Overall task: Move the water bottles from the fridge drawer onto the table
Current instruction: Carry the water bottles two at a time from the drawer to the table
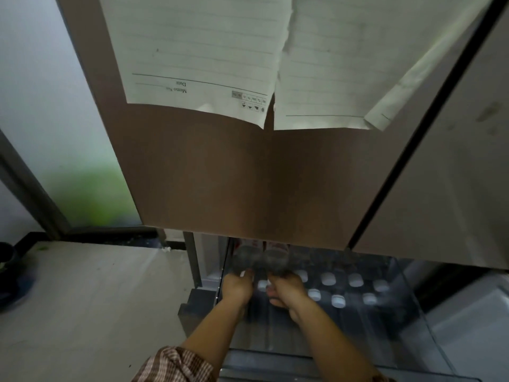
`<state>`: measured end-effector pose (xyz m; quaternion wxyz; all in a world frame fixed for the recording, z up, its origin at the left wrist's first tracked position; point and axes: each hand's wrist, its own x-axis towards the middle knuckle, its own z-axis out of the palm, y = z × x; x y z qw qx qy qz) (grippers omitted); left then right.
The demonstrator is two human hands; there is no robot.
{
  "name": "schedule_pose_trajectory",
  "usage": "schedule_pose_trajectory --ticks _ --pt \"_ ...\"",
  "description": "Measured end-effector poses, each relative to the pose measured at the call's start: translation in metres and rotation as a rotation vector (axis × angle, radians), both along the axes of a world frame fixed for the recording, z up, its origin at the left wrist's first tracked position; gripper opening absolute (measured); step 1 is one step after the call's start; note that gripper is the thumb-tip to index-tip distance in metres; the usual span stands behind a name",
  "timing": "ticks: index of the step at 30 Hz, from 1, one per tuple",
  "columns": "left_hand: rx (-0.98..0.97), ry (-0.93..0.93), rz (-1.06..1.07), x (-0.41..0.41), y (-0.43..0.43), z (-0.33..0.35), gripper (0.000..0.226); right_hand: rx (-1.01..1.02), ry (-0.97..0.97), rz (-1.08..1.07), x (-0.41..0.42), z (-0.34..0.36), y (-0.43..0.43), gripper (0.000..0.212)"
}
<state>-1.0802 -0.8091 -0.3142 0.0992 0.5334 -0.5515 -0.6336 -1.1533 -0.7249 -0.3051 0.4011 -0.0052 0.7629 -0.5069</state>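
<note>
my left hand (238, 287) is clenched around the neck of one water bottle (243, 257), and my right hand (286, 292) grasps a second bottle (275, 260) in the same way. both bottles are blurred and are touching each other, at the left side of the open fridge drawer (424, 318), just under the brown fridge door (234, 175). more bottles (338, 301) with white caps stand in the drawer to the right. two memo sheets (198, 51) hang on the door.
</note>
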Motion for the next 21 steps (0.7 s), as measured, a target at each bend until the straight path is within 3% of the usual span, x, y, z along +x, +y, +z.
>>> schedule_pose_trajectory --ticks 5,10,17,21 --pt "-0.01 0.039 0.007 0.016 0.01 0.018 0.024 0.056 -0.005 0.089 0.009 0.008 0.017 0.016" --pt "-0.216 -0.014 0.056 0.04 0.016 0.039 0.033 0.034 0.065 0.082 0.029 0.032 0.034 0.026" --pt "-0.626 -0.04 -0.039 0.079 0.011 0.085 0.025 0.296 0.781 0.143 0.052 0.098 0.056 0.027" --pt "-0.8 -0.072 -0.17 0.093 0.009 0.116 0.027 0.331 1.041 0.307 0.053 0.142 0.061 0.027"
